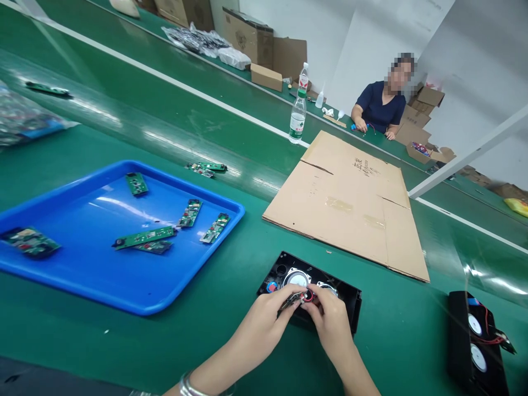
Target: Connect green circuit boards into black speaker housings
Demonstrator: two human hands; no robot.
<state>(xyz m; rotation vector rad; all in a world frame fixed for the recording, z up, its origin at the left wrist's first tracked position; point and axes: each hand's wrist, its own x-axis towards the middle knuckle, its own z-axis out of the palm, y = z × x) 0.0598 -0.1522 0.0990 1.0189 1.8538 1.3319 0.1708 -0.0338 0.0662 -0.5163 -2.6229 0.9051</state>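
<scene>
A black speaker housing (350, 301) lies on the green work surface in front of me, with two round speakers in it; the left speaker (296, 278) shows above my fingers. A small blue and red part (271, 286) sits at the housing's left end. Above the housing, my left hand (268, 313) is closed on a small circuit board (291, 300), seen edge-on. My right hand (332, 314) pinches the red and black wires (309, 296) against the board's end. Fingertips hide the exact point where wires and board meet.
A blue tray (157, 305) with several circuit boards stands at left. Flattened cardboard (350, 203) lies ahead. Another black speaker housing (457, 335) with wires is at right. A water bottle (296, 122) stands beyond; a person (381, 104) sits across the line, handling a blue part.
</scene>
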